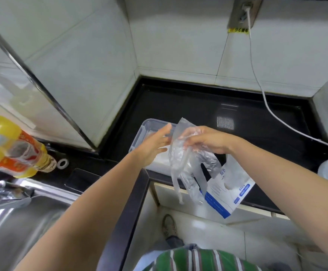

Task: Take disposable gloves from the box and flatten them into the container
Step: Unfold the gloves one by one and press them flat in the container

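Head view: one glove lifted, both arms out over the counter

I log the black countertop (257, 122) filling the corner, with a steel sink (32, 222) at lower left. Both forearms reach forward from the bottom edge and converge above the clear container (142, 132), which sits on the counter against the left wall; pale flat material lies inside it. The white-and-blue box (235, 192) rests at the counter's near edge, below the right wrist.

The glove (186, 167), clear plastic, hangs in the air between container and box, cuff up, its fingers dangling past the counter edge.

Right hand (208, 140): palm down, wrist bent, fingers curled and pinching the glove near the cuff.

Left hand (153, 147): above the container, fingers straight and spread, holding nothing, tips just beside the glove's upper edge. I cannot tell if they touch it.
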Demonstrator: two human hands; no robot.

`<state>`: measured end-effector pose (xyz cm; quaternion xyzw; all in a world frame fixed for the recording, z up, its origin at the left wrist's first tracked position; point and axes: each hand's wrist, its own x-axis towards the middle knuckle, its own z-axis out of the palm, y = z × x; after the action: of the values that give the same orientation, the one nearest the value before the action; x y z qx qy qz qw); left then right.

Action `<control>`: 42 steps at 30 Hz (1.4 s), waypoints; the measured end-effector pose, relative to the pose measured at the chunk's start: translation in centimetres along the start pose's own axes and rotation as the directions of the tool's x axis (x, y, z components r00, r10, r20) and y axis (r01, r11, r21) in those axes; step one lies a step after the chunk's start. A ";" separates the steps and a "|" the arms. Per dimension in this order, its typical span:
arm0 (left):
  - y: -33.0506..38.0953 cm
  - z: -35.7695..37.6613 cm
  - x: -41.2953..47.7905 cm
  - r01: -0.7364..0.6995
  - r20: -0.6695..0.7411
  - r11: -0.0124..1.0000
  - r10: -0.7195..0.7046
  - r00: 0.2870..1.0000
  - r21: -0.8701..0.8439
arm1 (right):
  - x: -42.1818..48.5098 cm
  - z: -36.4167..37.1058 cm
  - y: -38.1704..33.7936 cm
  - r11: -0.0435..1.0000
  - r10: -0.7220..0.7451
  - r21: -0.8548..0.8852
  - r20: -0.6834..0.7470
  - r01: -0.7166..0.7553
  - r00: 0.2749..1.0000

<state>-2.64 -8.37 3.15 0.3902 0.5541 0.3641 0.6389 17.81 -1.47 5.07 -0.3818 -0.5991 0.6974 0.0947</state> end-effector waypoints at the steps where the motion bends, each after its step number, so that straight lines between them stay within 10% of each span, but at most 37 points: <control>1: 0.2 -0.1 -0.1 0.006 0.068 1.000 -0.008 0.998 0.029 | 0.5 0.2 -0.1 1.000 0.010 -0.021 0.025 -0.009 1.000; 5: 0.2 -1.1 0.5 0.074 0.110 0.997 -0.077 0.991 0.030 | 2.0 0.2 -0.5 0.991 0.052 -0.121 0.029 -0.049 0.998; 9: -0.6 -2.0 2.1 0.142 -0.303 0.952 -0.055 0.951 0.271 | 3.9 0.0 -0.1 0.966 0.016 -0.243 -0.268 -0.083 0.963; 12: -1.2 -2.6 3.7 0.235 -0.453 0.825 0.029 0.891 0.515 | 5.5 0.5 0.6 0.843 -0.303 -0.537 -0.520 -0.030 0.799; 15: -1.5 -2.9 4.5 0.323 -0.503 0.629 0.127 0.855 0.707 | 6.2 1.8 0.6 0.712 -0.541 -0.693 -0.436 0.116 0.719; 20: -2.2 -3.4 4.9 0.336 -0.474 0.475 0.208 0.855 0.814 | 8.1 3.8 3.2 0.654 -0.186 -0.755 -0.227 -0.052 0.956; 29: -2.9 -2.8 5.7 0.134 -0.015 -0.227 0.461 0.887 0.965 | 10.5 6.3 5.7 0.590 0.207 -0.738 -0.253 -0.327 0.945; 36: -5.4 -2.8 8.2 0.194 -0.187 0.136 -0.062 0.980 0.972 | 10.9 6.4 6.8 0.551 0.268 -0.754 -0.246 -0.357 0.932; 42: -7.2 -4.0 9.5 0.245 -0.203 0.105 -0.306 0.930 0.964 | 10.4 5.2 7.9 0.510 0.384 -0.752 -0.235 -0.417 0.893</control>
<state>-5.23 -2.52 -7.69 0.6065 0.7029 -0.2134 0.3043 9.77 -1.39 -6.50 -0.5244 -0.7362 0.3579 -0.2343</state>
